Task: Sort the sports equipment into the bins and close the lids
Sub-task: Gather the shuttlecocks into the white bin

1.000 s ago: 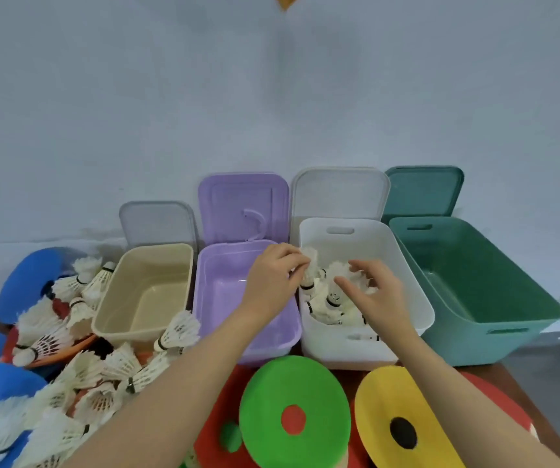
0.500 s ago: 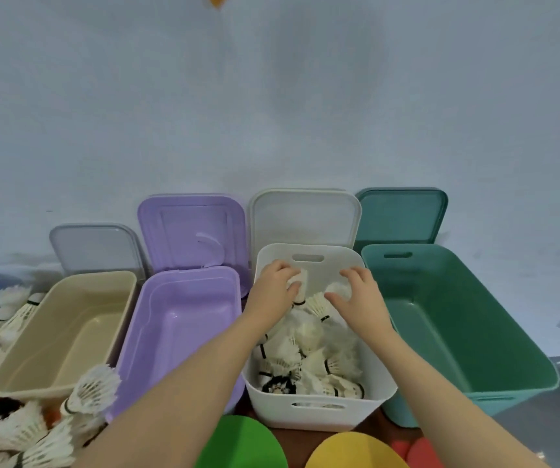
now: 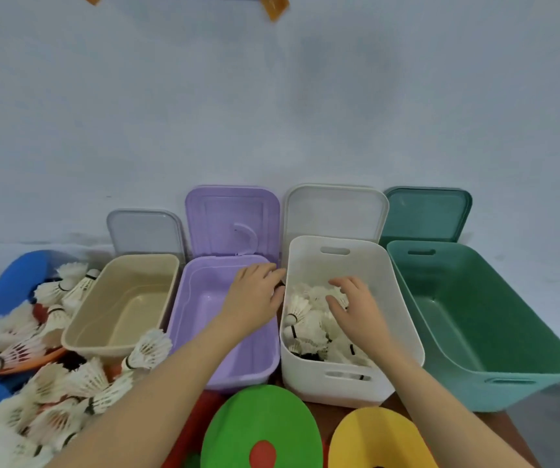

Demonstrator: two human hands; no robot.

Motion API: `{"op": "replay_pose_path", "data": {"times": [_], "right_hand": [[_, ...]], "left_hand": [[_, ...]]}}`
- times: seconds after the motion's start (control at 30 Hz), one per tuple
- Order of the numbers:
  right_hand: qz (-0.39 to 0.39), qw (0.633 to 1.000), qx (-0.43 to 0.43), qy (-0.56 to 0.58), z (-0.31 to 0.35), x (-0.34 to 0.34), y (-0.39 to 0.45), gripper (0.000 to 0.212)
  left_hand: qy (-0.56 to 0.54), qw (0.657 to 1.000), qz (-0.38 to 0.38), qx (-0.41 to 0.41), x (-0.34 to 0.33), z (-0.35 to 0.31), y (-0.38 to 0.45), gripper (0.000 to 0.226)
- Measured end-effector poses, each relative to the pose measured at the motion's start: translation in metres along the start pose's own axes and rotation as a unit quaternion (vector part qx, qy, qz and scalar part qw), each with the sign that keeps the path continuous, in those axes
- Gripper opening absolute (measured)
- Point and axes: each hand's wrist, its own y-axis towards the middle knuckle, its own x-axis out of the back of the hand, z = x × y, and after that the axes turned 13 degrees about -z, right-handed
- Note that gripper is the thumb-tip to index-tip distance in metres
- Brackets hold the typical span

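A row of open bins stands on the table: beige point(image 3: 121, 346), purple point(image 3: 200, 332), white point(image 3: 403, 298) and green point(image 3: 494, 339). The white bin holds several white shuttlecocks point(image 3: 305, 319). My right hand point(image 3: 356, 309) hovers over them inside the bin, fingers spread and relaxed. My left hand point(image 3: 255, 298) lies over the purple bin's right side, fingertips at the rim beside the white bin, with nothing plainly held. A large pile of loose shuttlecocks point(image 3: 52, 383) lies at the left.
Each bin's lid leans upright against the wall behind it, among them the purple lid point(image 3: 231, 221) and the white lid point(image 3: 336, 211). A green disc point(image 3: 261, 427) and a yellow disc point(image 3: 373, 440) lie in front. Blue discs point(image 3: 18, 275) sit under the pile at the left.
My left hand has drawn back out of the white bin to over the purple bin's right edge. My right hand has come back toward me and sits lower over the shuttlecocks.
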Motion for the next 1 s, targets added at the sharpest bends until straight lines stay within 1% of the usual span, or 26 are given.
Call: {"op": "replay_pose_path", "data": {"times": [0.07,0.17,0.3,0.43,0.57,0.7,0.77,0.8,0.87,0.93,1.0], "right_hand": [[-0.007,1.0,0.027,0.012,0.022,-0.007,-0.01,0.028],[-0.004,0.998,0.048,0.044,0.057,-0.02,-0.027,0.026],[0.022,0.994,0.065,0.085,0.1,-0.042,-0.05,0.028],[0.068,0.994,0.054,0.071,0.13,-0.074,-0.074,0.035],[0.134,0.989,0.047,0.052,0.158,-0.111,-0.086,0.042],[0.153,0.986,0.052,0.032,0.188,-0.146,-0.095,0.048],[0.162,0.986,0.047,0.009,0.203,-0.162,-0.099,0.051],[0.161,0.986,0.044,-0.004,0.209,-0.169,-0.1,0.049],[0.144,0.988,0.043,-0.023,0.219,-0.182,-0.103,0.035],[0.109,0.993,0.04,-0.037,0.224,-0.19,-0.107,0.019],[0.055,0.998,0.029,-0.007,0.225,-0.193,-0.111,0.009]], "left_hand": [[0.016,1.0,0.001,0.001,0.019,0.014,-0.017,0.042],[0.044,0.999,0.01,0.025,0.044,0.04,-0.045,0.042],[0.029,0.995,0.036,0.085,0.066,0.079,-0.09,0.046],[0.024,0.987,0.056,0.15,0.085,0.114,-0.134,0.05],[0.041,0.982,0.072,0.172,0.091,0.149,-0.17,0.045],[0.045,0.979,0.086,0.179,0.098,0.171,-0.196,0.039],[0.036,0.978,0.091,0.186,0.103,0.181,-0.207,0.04],[0.034,0.977,0.094,0.189,0.105,0.186,-0.211,0.042],[0.046,0.975,0.107,0.188,0.106,0.196,-0.221,0.049],[0.053,0.975,0.115,0.183,0.107,0.204,-0.23,0.052],[0.034,0.977,0.117,0.174,0.107,0.208,-0.236,0.054]]}}
